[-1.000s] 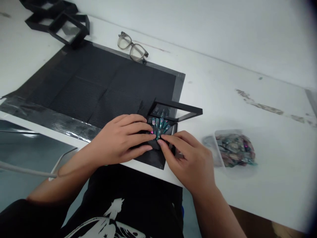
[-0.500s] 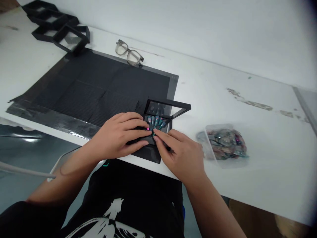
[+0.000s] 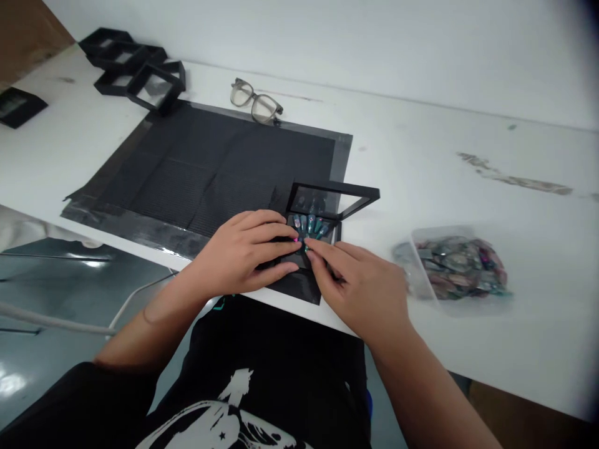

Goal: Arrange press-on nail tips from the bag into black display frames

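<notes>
An open black display box (image 3: pixel 339 233) stands at the near right corner of the black mat (image 3: pixel 206 165), its clear-windowed lid (image 3: pixel 358 188) tilted up at the back. Inside, teal glittery press-on nails (image 3: pixel 311 223) fan out. My left hand (image 3: pixel 250 252) reaches over the box's left side, fingers stretched and fingertips resting by the nails. From the right, my right hand (image 3: pixel 367 284) pinches a small teal press-on nail (image 3: pixel 306 246) between thumb and index finger, low in the fan. The fingers partly hide the box's front.
A clear plastic tub (image 3: pixel 461 265) full of bagged nails sits to the right. Glasses (image 3: pixel 254 103) lie at the mat's back edge. Several black frame boxes (image 3: pixel 154 87) pile up at the back left; another dark box (image 3: pixel 21 107) lies at far left.
The view has shifted, so everything appears farther right and a dark box shows at far left. Both hands stay at the nails, nearly unmoved relative to the box.
</notes>
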Motion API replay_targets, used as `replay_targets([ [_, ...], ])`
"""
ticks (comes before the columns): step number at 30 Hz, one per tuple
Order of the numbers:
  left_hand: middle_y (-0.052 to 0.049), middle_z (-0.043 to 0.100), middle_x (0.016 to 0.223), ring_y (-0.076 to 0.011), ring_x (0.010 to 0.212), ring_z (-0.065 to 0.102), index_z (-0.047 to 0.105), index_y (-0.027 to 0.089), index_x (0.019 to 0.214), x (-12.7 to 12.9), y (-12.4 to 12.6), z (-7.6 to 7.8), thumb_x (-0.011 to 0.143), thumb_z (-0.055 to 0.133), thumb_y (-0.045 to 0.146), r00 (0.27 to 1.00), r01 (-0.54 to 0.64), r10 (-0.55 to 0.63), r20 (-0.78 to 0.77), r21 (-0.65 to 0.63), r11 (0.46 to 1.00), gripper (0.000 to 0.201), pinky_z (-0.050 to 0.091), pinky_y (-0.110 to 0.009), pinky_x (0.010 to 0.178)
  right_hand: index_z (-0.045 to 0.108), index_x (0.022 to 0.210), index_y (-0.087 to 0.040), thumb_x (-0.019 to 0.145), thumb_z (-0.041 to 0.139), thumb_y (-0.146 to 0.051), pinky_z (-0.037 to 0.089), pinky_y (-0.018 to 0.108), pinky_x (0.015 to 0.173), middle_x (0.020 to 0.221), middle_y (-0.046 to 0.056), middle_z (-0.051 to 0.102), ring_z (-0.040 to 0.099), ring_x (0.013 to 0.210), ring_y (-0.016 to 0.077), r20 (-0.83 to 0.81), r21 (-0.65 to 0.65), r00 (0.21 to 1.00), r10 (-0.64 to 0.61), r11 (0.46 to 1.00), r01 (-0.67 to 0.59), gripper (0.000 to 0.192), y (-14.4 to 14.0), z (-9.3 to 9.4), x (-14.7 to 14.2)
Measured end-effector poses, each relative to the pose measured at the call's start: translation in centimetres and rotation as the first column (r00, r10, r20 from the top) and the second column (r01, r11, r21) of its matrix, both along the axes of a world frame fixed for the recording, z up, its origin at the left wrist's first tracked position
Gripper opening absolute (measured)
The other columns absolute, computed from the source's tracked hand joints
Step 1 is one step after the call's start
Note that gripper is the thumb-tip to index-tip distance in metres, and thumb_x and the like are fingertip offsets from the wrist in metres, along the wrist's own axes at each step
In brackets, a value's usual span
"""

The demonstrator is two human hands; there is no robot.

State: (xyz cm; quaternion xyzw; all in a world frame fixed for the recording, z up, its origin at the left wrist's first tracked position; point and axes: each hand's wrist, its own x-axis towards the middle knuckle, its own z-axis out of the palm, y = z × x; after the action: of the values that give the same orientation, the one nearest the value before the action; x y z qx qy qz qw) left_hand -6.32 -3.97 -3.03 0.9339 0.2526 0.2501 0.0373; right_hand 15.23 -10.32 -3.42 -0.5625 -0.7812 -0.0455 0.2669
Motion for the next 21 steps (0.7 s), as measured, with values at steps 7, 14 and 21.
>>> replay_targets([
  [7,-0.002,0.074,0.120,-0.0219,0.121,0.063,0.069,0.023,0.118,-0.2,0.0,-0.1,0.093,0.066,0.038,1.000,0.000,0.000,-0.014,-0.010,1.000,0.029,0.051,-0.037,0.100,0.077,0.106,-0.025,0.094,0.061,-0.026,0.039,0.026,0.055,0.081,-0.002,0.077,0.070,0.070,0.0123,-0.005,-0.011,1.000,-0.027,1.000,0.027,0.020,-0.1,0.0,-0.2],
  [14,-0.001,0.074,0.121,-0.0227,0.120,0.063,0.069,0.023,0.119,-0.3,0.1,0.1,0.091,0.068,0.036,1.000,0.007,-0.007,-0.022,0.005,1.000,0.031,0.052,-0.038,0.101,0.076,0.106,-0.024,0.094,0.062,-0.027,0.042,0.026,0.058,0.083,-0.002,0.078,0.071,0.072,0.0124,-0.044,0.018,0.999,-0.029,0.999,0.030,0.019,0.0,0.1,-0.2],
  [21,-0.003,0.073,0.122,-0.0242,0.120,0.065,0.067,0.025,0.121,-0.5,0.3,0.4,0.088,0.072,0.031,0.999,0.031,-0.030,-0.010,0.028,0.999,0.034,0.053,-0.040,0.101,0.073,0.108,-0.016,0.092,0.064,-0.023,0.048,0.028,0.066,0.078,0.003,0.071,0.063,0.072,0.0153,-0.124,0.075,0.991,0.053,0.996,-0.044,0.020,-2.3,1.5,-0.1],
])
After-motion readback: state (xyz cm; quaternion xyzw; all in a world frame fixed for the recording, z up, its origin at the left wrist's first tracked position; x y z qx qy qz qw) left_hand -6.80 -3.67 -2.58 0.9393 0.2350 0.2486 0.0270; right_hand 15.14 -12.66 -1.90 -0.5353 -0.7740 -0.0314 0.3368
